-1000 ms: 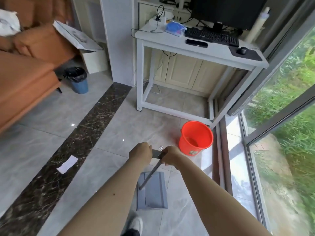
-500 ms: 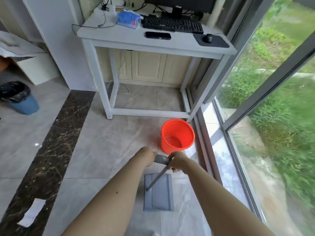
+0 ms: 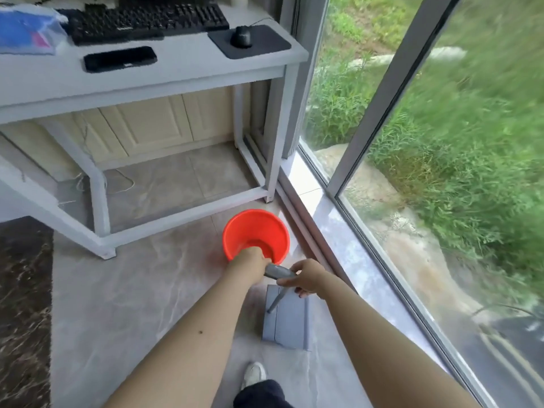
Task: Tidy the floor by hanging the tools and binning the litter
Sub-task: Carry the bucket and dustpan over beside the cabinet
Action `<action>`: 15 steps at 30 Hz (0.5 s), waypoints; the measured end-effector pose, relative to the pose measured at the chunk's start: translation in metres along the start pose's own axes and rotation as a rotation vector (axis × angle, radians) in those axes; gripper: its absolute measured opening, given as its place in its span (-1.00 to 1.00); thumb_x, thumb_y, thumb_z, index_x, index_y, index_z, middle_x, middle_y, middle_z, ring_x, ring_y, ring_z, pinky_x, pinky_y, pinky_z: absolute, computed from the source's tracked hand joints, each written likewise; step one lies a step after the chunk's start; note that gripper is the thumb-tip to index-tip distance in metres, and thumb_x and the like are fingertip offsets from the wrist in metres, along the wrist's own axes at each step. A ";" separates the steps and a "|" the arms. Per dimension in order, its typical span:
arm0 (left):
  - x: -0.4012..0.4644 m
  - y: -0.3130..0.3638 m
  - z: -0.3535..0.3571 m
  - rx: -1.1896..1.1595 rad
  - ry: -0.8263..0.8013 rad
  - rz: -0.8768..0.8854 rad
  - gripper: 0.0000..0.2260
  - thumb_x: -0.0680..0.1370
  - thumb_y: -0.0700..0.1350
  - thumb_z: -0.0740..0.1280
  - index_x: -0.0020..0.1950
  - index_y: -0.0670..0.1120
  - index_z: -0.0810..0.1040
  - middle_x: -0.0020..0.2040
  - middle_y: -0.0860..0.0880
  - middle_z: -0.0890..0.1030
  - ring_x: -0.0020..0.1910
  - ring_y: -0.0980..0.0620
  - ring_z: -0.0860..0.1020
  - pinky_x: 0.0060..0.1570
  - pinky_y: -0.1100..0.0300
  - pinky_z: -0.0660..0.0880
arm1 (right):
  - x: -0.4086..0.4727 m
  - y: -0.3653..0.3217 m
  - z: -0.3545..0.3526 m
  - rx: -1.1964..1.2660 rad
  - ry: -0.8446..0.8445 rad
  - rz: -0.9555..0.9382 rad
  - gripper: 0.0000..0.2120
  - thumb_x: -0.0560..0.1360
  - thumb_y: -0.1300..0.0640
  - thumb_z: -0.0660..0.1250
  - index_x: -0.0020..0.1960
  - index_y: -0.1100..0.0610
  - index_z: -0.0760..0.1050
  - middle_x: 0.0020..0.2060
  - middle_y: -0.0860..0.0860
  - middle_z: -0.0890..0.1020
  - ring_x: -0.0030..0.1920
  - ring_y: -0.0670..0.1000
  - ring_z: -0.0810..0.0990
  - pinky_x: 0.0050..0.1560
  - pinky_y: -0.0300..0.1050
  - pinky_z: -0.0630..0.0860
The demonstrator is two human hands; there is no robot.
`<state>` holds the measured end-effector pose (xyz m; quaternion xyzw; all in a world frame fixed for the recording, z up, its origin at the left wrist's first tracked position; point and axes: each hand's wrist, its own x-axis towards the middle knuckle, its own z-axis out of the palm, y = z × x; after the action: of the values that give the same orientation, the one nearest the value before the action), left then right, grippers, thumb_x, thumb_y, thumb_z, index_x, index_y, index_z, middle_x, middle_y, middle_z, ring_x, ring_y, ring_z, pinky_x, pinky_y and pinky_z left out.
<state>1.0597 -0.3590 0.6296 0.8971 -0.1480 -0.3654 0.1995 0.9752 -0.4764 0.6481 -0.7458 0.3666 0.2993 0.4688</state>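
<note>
Bright daylight pouring in through the window (image 3: 382,142) on the right, soft glare on the sill and floor (image 3: 132,290) tiles. Heavy motion blur across the grass (image 3: 471,128) outside and the bench (image 3: 182,75) top. Wide-angle bending at the edges. Barely any hard shadows.

Both forearms are bare, with no sleeves, watch or rings to be seen. A small dark mole (image 3: 201,332) marks the left forearm. At the bottom centre of the frame a white shoe (image 3: 253,374) shows above a dark navy trouser leg (image 3: 260,395).
</note>
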 end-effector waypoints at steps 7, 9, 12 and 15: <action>0.076 0.035 0.000 0.098 -0.036 0.096 -0.78 0.60 -0.09 0.21 0.07 -0.19 0.56 0.13 -0.18 0.61 0.13 -0.18 0.56 0.12 0.02 0.47 | 0.042 0.001 -0.034 0.107 0.129 0.137 -0.74 0.44 0.06 0.43 -0.01 0.21 0.49 -0.35 0.10 0.48 -0.38 0.04 0.44 -0.45 -0.24 0.32; 0.099 0.037 -0.002 0.134 -0.050 0.103 -0.80 0.60 -0.11 0.21 0.08 -0.17 0.56 0.15 -0.17 0.61 0.14 -0.18 0.56 0.12 0.03 0.47 | 0.061 0.001 -0.040 0.164 0.174 0.177 -0.70 0.44 0.04 0.43 0.03 0.23 0.51 -0.36 0.08 0.45 -0.41 0.02 0.40 -0.44 -0.24 0.29; 0.133 0.031 -0.006 0.167 -0.073 0.109 -0.81 0.60 -0.14 0.21 0.11 -0.18 0.56 0.18 -0.16 0.60 0.18 -0.17 0.55 0.19 0.02 0.47 | 0.091 -0.003 -0.044 0.220 0.238 0.259 -0.69 0.44 0.02 0.43 -0.05 0.23 0.45 -0.29 0.09 0.46 -0.43 -0.02 0.35 -0.41 -0.21 0.29; 0.174 0.021 -0.012 0.198 -0.098 0.126 -0.80 0.60 -0.13 0.21 0.11 -0.17 0.57 0.18 -0.15 0.61 0.19 -0.17 0.55 0.21 0.01 0.46 | 0.125 -0.012 -0.043 0.276 0.301 0.342 -0.68 0.45 0.01 0.42 -0.21 0.22 0.38 -0.41 0.02 0.40 -0.47 -0.06 0.33 -0.48 -0.22 0.25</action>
<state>1.1857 -0.4462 0.5441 0.8823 -0.2490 -0.3793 0.1251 1.0589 -0.5453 0.5714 -0.6382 0.5901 0.2072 0.4489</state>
